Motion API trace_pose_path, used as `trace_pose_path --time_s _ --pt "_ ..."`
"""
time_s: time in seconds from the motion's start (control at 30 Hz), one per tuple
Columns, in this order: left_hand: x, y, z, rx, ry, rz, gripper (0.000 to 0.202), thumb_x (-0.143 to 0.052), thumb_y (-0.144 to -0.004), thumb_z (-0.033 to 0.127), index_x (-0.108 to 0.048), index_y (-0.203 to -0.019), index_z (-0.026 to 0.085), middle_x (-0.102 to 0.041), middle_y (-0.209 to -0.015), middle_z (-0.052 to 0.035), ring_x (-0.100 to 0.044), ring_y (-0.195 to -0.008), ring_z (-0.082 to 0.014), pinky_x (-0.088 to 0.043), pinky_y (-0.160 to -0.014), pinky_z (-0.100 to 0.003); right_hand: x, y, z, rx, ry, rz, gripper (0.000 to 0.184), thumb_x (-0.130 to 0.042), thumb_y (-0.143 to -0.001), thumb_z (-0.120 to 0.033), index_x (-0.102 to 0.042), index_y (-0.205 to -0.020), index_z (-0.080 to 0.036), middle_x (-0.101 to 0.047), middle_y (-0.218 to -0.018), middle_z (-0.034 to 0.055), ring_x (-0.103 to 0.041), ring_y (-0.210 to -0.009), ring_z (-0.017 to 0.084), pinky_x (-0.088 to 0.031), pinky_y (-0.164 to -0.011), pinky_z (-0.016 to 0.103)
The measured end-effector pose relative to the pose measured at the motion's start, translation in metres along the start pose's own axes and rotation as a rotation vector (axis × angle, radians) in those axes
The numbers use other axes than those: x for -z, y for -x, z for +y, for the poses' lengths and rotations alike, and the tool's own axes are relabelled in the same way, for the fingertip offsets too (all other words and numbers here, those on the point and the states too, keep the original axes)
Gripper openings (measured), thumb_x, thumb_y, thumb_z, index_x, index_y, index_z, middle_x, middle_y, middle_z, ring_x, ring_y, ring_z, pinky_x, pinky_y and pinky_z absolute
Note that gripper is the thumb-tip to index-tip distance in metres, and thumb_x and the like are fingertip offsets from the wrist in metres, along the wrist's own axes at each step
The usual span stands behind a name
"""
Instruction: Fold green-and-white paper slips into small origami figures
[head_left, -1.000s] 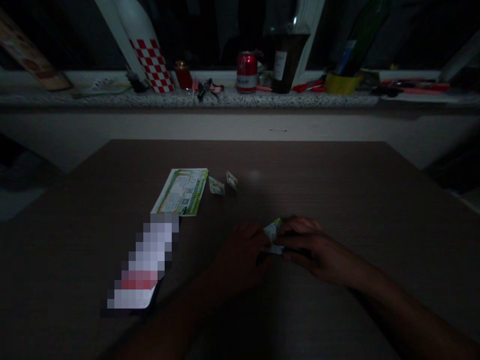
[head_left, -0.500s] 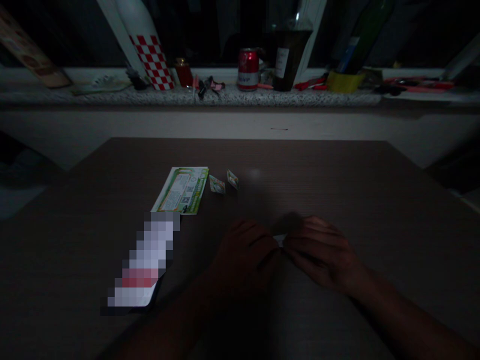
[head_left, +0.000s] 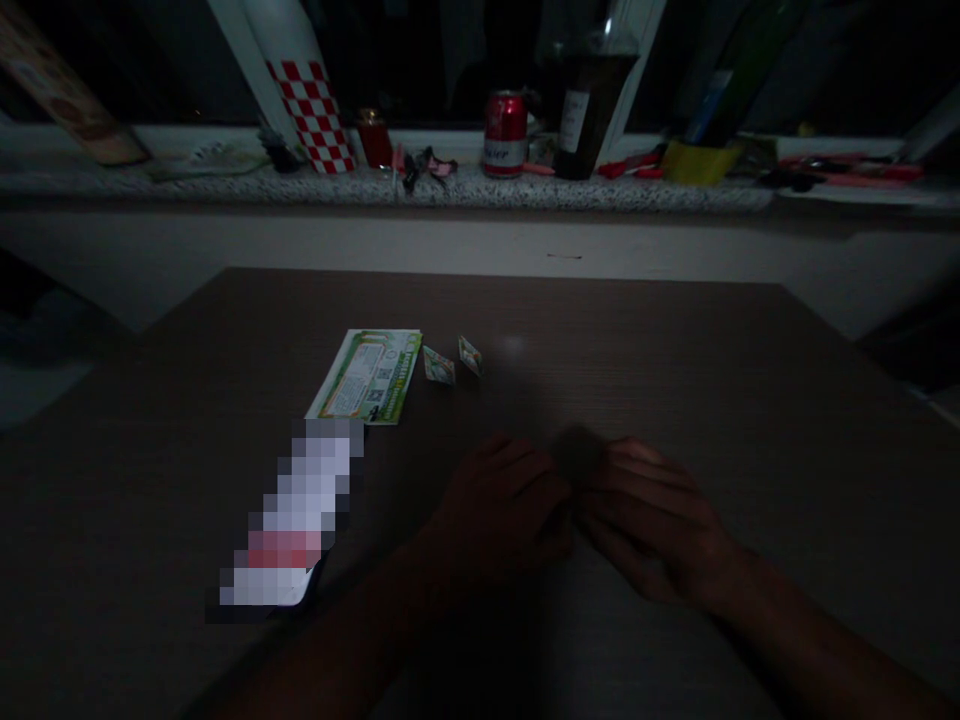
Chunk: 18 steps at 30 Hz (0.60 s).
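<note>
Over the middle of the dark wooden table, my left hand (head_left: 506, 510) is closed with its fingers curled inward. My right hand (head_left: 660, 520) meets it fingertip to fingertip, thumb and fingers pinched together. Whatever sits between the fingertips is hidden by the fingers and the dim light. Beyond my left hand, two small folded printed pieces (head_left: 439, 366) (head_left: 470, 356) stand tilted on the table. Next to them lies a flat green and white printed booklet or sheet (head_left: 367, 375).
A phone (head_left: 300, 520) with a lit, blurred-out screen lies left of my left forearm. Along the stone windowsill (head_left: 525, 195) stand a checkered bottle (head_left: 315, 110), a red can (head_left: 505, 135), a dark bottle (head_left: 589, 115) and a yellow roll (head_left: 697, 163).
A small whitish piece showed between my fingertips before and is now out of sight. Both hands have come slightly closer together. The whole view has shifted a little.
</note>
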<state>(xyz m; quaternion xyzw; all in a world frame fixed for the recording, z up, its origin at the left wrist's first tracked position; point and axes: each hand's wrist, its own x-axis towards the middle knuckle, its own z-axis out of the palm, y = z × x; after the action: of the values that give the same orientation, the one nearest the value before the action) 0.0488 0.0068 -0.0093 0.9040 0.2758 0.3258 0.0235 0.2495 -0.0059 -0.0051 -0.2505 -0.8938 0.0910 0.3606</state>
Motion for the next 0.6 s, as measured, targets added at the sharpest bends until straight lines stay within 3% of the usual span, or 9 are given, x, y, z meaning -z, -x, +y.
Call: trace_pose_path --time_s 0.27,0.4,0.6 --pt "0.004 -0.003 0.002 0.033 0.016 0.037 0.006 -0.054 -0.079 0.017 -0.057 -0.073 0.016 -0.061 -0.071 -0.0022 -0.053 -0.069 -0.0158 -0.039 -0.066 -0.031 0.004 -0.006 -0.007 0.002 -0.026 0.062 0.017 -0.061 -0.076 -0.002 -0.065 -0.088 -0.013 -0.068 -0.073 0.0059 -0.059 -0.065 0.017 -0.047 -0.065 0.036" --pt "0.009 -0.003 -0.003 0.084 -0.016 0.012 0.002 -0.056 -0.076 0.017 -0.056 -0.074 0.017 -0.062 -0.074 -0.0025 -0.054 -0.071 -0.0164 -0.04 -0.067 -0.031 0.007 -0.009 -0.008 0.009 0.014 0.157 0.02 -0.065 -0.073 0.0 -0.065 -0.089 -0.012 -0.069 -0.072 0.0071 -0.062 -0.065 0.018 -0.049 -0.066 0.037" --pt "0.021 0.001 -0.018 0.243 -0.1 -0.089 0.002 -0.058 -0.074 0.017 -0.057 -0.073 0.017 -0.061 -0.076 -0.0033 -0.054 -0.074 -0.0183 -0.041 -0.069 -0.032 0.017 -0.001 -0.004 -0.138 -0.015 0.255 0.023 -0.064 -0.075 -0.003 -0.065 -0.092 -0.018 -0.067 -0.074 0.003 -0.063 -0.067 0.018 -0.051 -0.07 0.038"
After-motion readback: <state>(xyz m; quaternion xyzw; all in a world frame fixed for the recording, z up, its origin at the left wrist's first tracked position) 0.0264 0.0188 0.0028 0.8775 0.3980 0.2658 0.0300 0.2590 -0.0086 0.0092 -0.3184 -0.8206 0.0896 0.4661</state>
